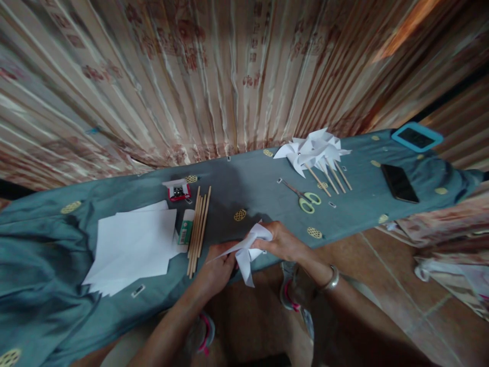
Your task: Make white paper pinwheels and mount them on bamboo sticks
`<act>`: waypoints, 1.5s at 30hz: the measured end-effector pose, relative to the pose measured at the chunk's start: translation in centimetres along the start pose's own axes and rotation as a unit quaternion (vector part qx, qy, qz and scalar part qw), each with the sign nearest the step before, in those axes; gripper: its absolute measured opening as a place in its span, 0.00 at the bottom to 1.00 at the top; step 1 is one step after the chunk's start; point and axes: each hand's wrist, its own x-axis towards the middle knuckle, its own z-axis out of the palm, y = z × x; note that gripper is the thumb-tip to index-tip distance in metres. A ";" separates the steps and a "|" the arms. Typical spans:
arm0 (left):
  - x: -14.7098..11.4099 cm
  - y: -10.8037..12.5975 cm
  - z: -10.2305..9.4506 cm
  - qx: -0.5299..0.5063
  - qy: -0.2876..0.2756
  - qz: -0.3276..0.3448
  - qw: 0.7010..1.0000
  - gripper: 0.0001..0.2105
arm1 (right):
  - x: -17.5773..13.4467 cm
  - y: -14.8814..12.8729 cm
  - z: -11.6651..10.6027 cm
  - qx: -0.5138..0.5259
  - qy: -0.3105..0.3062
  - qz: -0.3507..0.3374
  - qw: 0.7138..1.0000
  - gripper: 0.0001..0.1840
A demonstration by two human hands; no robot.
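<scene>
A white paper pinwheel (pixel 246 250) with folded blades is between my two hands, just over the table's near edge. My left hand (pixel 218 270) grips its left side, the fingertips partly hidden by the paper. On the other side my right hand (pixel 281 242) pinches a curled blade between thumb and fingers. No stick shows on this pinwheel. Left of my hands lie several thin wooden sticks (pixel 199 229) in a loose row. Beside them is a green-and-white eraser (pixel 186 230), close to a stack of white paper sheets (pixel 133 244).
Behind the sticks sits an open red box of pins (pixel 179 191). Scissors (pixel 303 198) with green handles lie to the right, near several finished pinwheels (pixel 315 150) on sticks. A black phone (pixel 399 183) and a blue-framed tablet (pixel 417 136) are at the far right. A curtain (pixel 237 76) hangs behind.
</scene>
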 end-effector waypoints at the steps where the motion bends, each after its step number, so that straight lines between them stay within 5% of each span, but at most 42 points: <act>1: 0.0 -0.1 0.0 0.001 -0.001 0.002 1.000 0.15 | 0.0 0.0 0.1 -0.004 -0.001 0.004 1.000 0.22; 18: -0.2 0.5 0.3 -0.053 0.007 -0.039 0.998 0.14 | 0.1 -0.1 1.5 0.041 0.035 0.083 0.995 0.26; 25: 0.2 0.6 0.3 -0.043 0.031 -0.006 0.999 0.12 | 0.4 0.0 1.8 0.056 0.050 0.103 0.992 0.22; 45: 0.2 0.0 -0.2 -0.054 -0.071 -0.038 0.995 0.13 | 0.0 -0.6 -0.4 0.002 -0.035 0.011 0.999 0.18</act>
